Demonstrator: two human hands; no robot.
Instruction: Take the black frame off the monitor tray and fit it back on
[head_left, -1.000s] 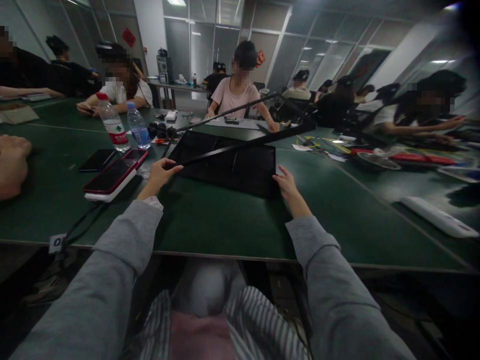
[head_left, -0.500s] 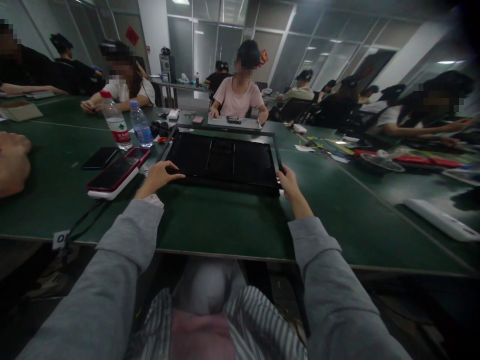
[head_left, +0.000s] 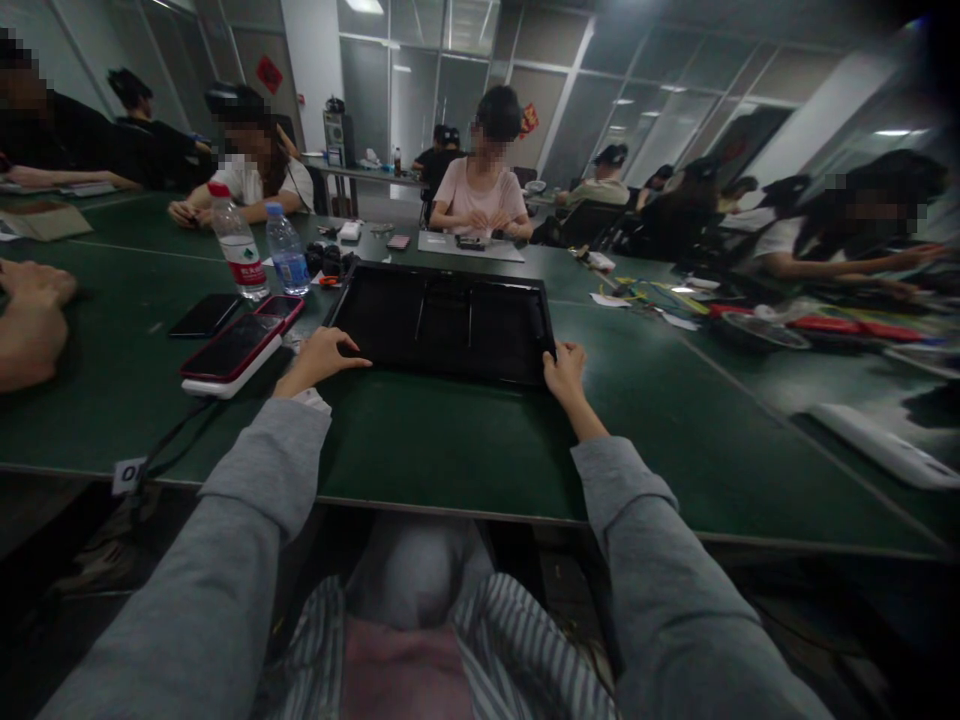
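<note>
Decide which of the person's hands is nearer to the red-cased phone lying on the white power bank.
Left. The left hand rests just right of the red-cased phone; the right hand grips the black rectangular panel's far corner.

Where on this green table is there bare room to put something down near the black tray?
Bare green table lies between the black tray and the near edge, between the left hand and right hand. More lies right of the tray. The left is crowded: phones and water bottles. The far right holds cables and tools.
</note>
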